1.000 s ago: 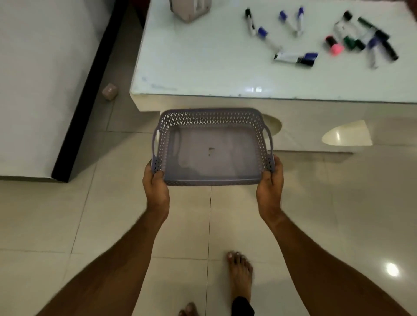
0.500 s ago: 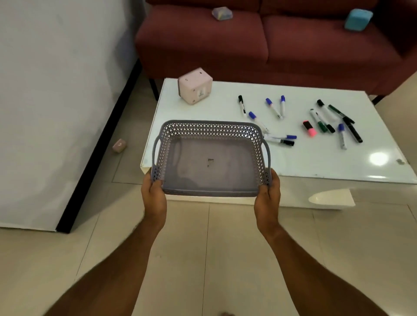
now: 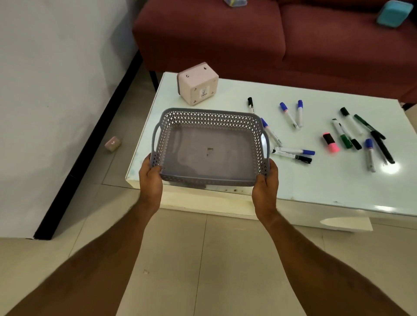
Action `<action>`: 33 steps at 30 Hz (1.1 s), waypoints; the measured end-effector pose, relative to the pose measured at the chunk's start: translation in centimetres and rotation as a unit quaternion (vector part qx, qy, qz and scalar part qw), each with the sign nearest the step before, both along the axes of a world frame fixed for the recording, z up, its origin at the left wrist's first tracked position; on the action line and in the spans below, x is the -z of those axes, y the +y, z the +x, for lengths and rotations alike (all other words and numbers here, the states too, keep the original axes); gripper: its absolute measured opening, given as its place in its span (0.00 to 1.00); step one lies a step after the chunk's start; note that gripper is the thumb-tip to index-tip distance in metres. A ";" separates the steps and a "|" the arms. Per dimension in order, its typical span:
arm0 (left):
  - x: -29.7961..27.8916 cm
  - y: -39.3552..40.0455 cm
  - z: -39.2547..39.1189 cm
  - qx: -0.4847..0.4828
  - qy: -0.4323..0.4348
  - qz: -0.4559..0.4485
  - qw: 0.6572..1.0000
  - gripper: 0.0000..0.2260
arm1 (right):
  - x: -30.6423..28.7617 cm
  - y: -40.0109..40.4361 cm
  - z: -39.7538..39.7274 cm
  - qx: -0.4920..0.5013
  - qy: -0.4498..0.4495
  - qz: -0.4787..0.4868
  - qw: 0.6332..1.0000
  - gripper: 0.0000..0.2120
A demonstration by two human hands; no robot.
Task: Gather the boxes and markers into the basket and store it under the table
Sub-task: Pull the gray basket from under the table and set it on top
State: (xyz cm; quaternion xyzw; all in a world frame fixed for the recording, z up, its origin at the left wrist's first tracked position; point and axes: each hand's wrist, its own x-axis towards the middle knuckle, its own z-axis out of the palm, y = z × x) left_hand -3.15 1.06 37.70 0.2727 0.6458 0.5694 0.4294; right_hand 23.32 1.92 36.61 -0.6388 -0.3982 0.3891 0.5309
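An empty grey perforated basket hangs over the near left corner of the white table. My left hand grips its near left corner and my right hand grips its near right corner. A pink box stands at the table's far left. Several markers with blue, black and green caps lie scattered across the table's middle and right, along with a pink highlighter. A teal box and a pale box lie on the sofa.
A dark red sofa runs behind the table. A white board with a black edge leans at the left. A small pink box lies on the tiled floor between board and table.
The basket has travelled forward from above the floor to over the table's near left corner, both hands still on it. My view has tilted up, bringing the sofa in.
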 end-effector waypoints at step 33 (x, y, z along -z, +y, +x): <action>-2.0 3.7 -7.9 0.102 0.212 -0.025 0.972 0.24 | -3.2 1.7 -3.4 -0.002 -0.366 0.009 0.931 0.28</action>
